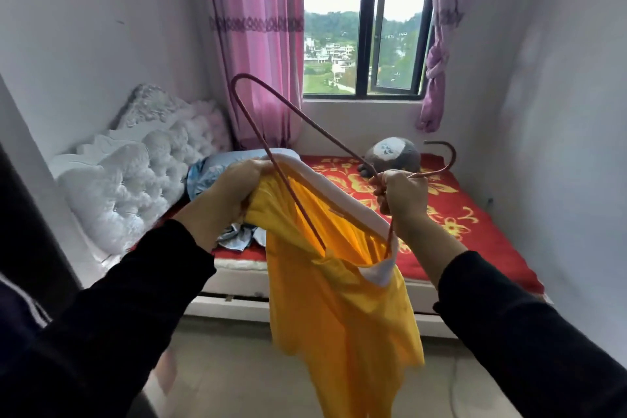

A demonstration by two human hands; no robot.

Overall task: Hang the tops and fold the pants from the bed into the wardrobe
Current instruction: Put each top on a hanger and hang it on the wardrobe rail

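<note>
— Holding what, that left hand [234, 193]?
— Its fingers are bunched, gripping the white collar of the thin yellow fabric top [339, 309], which hangs in the air in front of the red floral-covered bed [475, 224].
— And the right hand [402, 195]?
— Fingers curled round the neck of the thin red wire hanger [325, 131]; one hanger arm sits inside the collar opening.

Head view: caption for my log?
Left hand grips the yellow top by its collar; right hand holds a red hanger partly inside.

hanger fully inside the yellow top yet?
Partly in. One end of the hanger is down inside the neckline of the yellow top; the other shoulder loop sticks up outside. Left hand grips the collar.
</note>
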